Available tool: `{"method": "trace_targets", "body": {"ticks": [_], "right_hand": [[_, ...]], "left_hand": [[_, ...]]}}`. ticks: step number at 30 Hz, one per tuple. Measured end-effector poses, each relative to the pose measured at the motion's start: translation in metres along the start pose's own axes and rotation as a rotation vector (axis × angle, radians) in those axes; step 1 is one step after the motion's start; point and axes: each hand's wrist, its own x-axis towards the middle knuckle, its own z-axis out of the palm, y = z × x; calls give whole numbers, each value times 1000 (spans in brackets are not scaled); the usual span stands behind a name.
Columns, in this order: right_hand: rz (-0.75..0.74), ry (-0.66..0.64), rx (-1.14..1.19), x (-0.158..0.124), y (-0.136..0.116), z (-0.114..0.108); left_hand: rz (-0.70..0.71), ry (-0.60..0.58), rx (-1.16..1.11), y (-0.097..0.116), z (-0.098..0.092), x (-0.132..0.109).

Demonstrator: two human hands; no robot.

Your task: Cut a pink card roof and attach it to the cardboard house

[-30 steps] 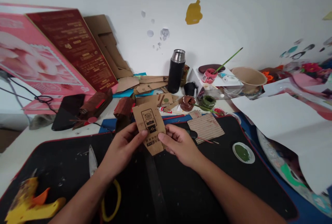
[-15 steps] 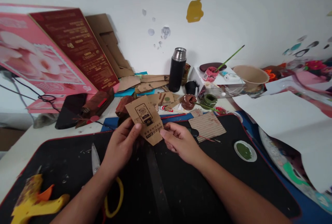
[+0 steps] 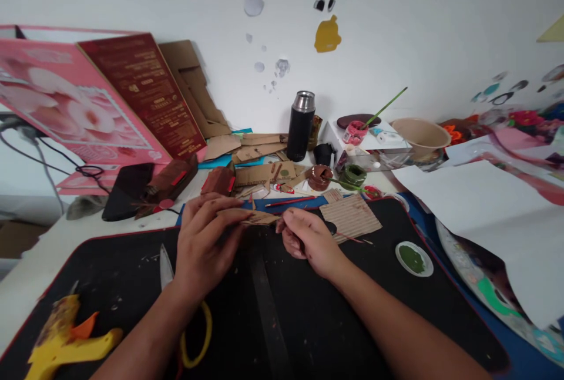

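A brown printed cardboard piece point(image 3: 258, 218) lies nearly flat above a black mat point(image 3: 335, 315), seen almost edge-on. My left hand point(image 3: 202, 245) rests over its left part with fingers pressed on it. My right hand point(image 3: 306, 240) pinches its right end between thumb and fingers. A dark metal ruler point(image 3: 267, 309) lies on the mat below both hands. Scissors with yellow handles point(image 3: 185, 321) lie under my left forearm.
A yellow glue gun point(image 3: 66, 342) lies at the mat's near left corner. A corrugated card point(image 3: 350, 217), a green paint lid point(image 3: 413, 258), paint pots point(image 3: 352, 174), a black flask point(image 3: 300, 125) and cardboard scraps point(image 3: 251, 148) crowd the back. White paper point(image 3: 493, 215) covers the right.
The cardboard piece was held upright facing me; both hands have tipped it forward and lowered it until it lies almost flat over the mat.
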Motion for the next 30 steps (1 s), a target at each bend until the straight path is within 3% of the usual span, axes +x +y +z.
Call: {"method": "trace_targets", "body": {"ticks": [3,6,10,16,21,24,30], "right_hand": [[-24,10,8,1,0,-2],[-39,32,-19,0,0,-2],[-19,21,-52,0,1,1],[-40,38,-117,2,4,0],[-42,16,-163,-1,2,2],[-65,3,-175,-2,-1,2],[-125,92,-210,1,0,-6]], "left_hand": [[-419,23,-301,3,-2,-2],[-816,-123,-671,8,2,1],[-959,-275,-876,11,8,6],[-989,-388,-894,10,9,6],[-928,-449,-779,0,2,9],[-807,-460,-603,-8,-6,12],[-384,-740,35,-17,-41,19]]}}
